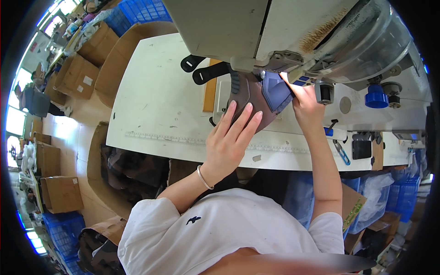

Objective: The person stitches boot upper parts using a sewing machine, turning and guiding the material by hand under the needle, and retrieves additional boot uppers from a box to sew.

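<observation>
Under the head of a sewing machine [279, 60] lies a curved, dark brown-grey fabric piece [250, 98] with a blue-purple padded lining [276, 91]. My left hand [231, 135] rests on its near side, fingers stretched out flat over the fabric. At its right edge my right hand [308, 103] grips the piece; some of those fingers are hidden behind it and the machine. Two black straps [211, 73] with slotted ends stick out at the piece's far left. The needle area is hidden from this view.
A white worktable [156, 91] with a ruler strip along its near edge carries the machine. Blue-handled snips [342, 153] and a black box-shaped thing [361, 149] lie at the right. Cardboard boxes [79, 75] stand left; blue crates [403, 195] stand below right.
</observation>
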A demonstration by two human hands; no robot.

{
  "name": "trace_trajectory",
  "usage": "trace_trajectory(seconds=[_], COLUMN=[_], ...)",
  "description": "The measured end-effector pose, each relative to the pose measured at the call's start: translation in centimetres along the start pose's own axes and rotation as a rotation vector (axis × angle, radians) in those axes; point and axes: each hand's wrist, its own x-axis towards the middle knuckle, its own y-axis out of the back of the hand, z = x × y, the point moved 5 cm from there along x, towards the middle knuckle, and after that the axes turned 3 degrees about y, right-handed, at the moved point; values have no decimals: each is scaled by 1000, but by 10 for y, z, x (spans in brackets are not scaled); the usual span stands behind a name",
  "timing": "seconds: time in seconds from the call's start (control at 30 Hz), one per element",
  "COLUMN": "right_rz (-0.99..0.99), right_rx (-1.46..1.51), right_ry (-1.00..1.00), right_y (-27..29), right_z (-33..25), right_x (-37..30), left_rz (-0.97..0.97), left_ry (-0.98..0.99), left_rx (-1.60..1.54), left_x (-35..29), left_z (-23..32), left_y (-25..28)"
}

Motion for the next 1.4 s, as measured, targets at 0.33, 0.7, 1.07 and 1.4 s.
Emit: trace_trajectory(seconds=[0.33,0.7,1.07,1.4], right_rz=[-86,-108,-83,-154], right_rx=[102,68,-76,-286], right_ry=[-144,-145,-148,-36], right_y=[-12,-16,-6,6], right_z=[25,29,13,-7], right_x=[-11,-11,-8,3], left_rz=[29,38,-5,-79], left_ry=[-6,-15,-84,-97], left_rx=[10,30,-29,-151], left_x=[11,23,35,48], left_z=[-4,-8,-27,-42], left_y=[0,2,8,10])
